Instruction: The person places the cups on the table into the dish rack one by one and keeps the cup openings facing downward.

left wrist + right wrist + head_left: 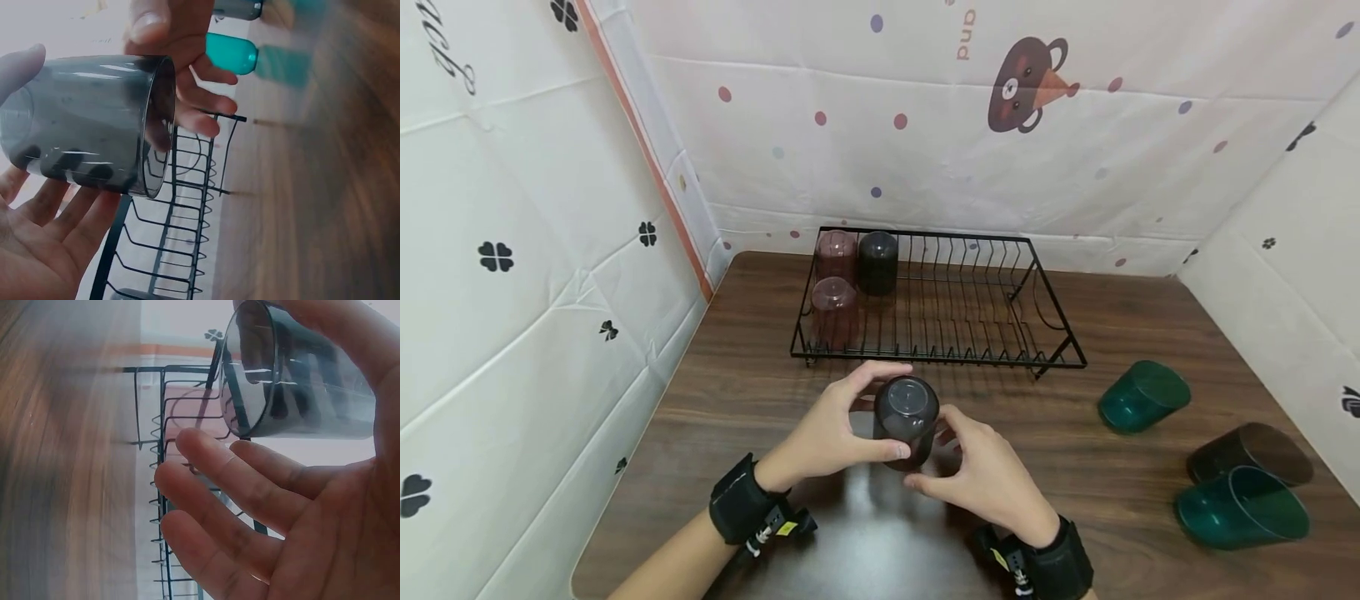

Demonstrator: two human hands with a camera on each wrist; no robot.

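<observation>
Held thing: a dark smoky cup [906, 421] is kept upside down, base up, above the wooden table [760, 392], just in front of the dish rack [940, 333].
Left hand [831, 433]: fingers and thumb are curled round the cup's left side; in the left wrist view the cup [87, 122] is seen lying across the fingers [59, 212], with the thumb on its base end.
Right hand [988, 475]: placed at the cup's right side, thumb pressed to the wall near the rim; in the right wrist view the fingers [231, 506] are seen spread and only loosely bent below the cup's mouth [300, 375], not wrapped round it.
Grip state: the cup is clamped by the left hand and steadied by the right thumb; whether the right fingers touch it cannot be told.
Rack contents: three cups are stood upside down at the rack's left end, two reddish ones [835, 304] [837, 252] and a black one [877, 260].
Loose cups: a green cup [1142, 396] is laid on its side right of the rack; nearer the right edge a second green cup [1240, 507] and a brown cup [1251, 450] are laid on their sides, just beside each other.
Surround: white patterned sheeting [512, 250] is hung on three sides.
</observation>
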